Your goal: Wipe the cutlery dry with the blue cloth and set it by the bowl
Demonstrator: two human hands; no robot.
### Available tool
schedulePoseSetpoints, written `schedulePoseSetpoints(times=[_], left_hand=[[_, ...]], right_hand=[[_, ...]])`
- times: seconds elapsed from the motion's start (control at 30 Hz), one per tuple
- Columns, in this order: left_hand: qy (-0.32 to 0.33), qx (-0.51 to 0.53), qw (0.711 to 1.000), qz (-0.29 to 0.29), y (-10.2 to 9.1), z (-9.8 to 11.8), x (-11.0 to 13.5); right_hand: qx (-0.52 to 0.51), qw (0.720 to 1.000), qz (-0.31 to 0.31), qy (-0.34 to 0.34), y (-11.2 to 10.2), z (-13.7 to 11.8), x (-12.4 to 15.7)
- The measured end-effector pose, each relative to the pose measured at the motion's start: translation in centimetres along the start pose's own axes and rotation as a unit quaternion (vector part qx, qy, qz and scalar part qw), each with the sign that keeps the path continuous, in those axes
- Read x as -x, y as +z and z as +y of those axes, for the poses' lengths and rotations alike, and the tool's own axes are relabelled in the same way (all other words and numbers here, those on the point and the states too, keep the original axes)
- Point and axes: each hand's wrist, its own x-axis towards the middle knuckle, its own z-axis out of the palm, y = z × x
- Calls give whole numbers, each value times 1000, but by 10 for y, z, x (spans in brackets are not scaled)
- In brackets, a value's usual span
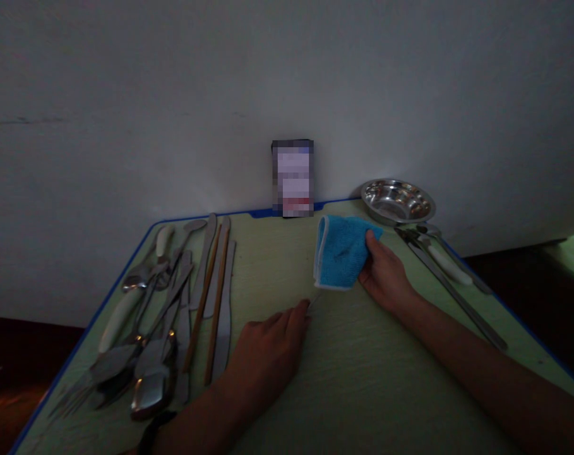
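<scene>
My right hand (384, 273) grips a folded blue cloth (340, 251) over the middle of the pale green table (343, 379). The cloth is wrapped round the far end of a thin metal utensil (315, 300), which is mostly hidden. My left hand (268, 354) lies low on the table with its fingers closed and its fingertips pinching the near end of that utensil just below the cloth.
A heap of cutlery (163, 328) with spoons, knives, forks and wooden chopsticks (211, 297) covers the table's left side. A steel bowl (397, 201) stands at the back right, with more cutlery (445, 272) laid along the right edge. A small box (293, 178) leans against the wall.
</scene>
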Motion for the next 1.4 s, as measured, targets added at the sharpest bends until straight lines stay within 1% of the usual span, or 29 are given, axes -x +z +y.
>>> schedulePoseSetpoints(times=[0.1, 0.17, 0.27, 0.33, 0.43, 0.5, 0.57, 0.63, 0.7, 0.8, 0.93, 1.03, 1.27, 1.4], left_hand=[[1, 38, 999, 8, -1, -3, -1], [-3, 73, 997, 4, -3, -4, -3], [-3, 100, 995, 1, -6, -3, -4], [0, 95, 995, 2, -6, -2, -4], [9, 75, 997, 4, -5, -1, -2], [27, 67, 997, -2, -5, -1, -1], [50, 65, 996, -15, -6, -1, 0], [61, 66, 996, -25, -7, -1, 0], [59, 62, 996, -32, -8, -1, -1], [59, 38, 997, -37, -8, 0, -3], [62, 17, 998, -28, -5, 1, -2], [52, 10, 998, -16, -2, 2, 0], [48, -5, 999, -3, 2, 3, 1], [55, -7, 998, 9, 4, 3, 2]], right_hand=[[3, 1000, -13, 7, 0, -1, 0], [4, 1000, -21, 16, 0, -1, -1], [30, 997, -63, 25, -1, -1, 0], [76, 992, -100, 13, -1, 1, 3], [160, 977, -140, -11, 1, 3, 13], [196, 966, -165, -9, 4, 4, 20], [206, 960, -189, 8, 7, 5, 27], [192, 961, -196, 28, 9, 6, 30], [165, 968, -182, 43, 9, 8, 31], [129, 980, -143, 48, 7, 10, 28], [95, 991, -59, 68, 5, 9, 20], [63, 996, -17, 68, 5, 5, 12], [7, 999, 30, 37, 2, -4, -2], [-10, 999, 32, 30, -2, -5, -7]])
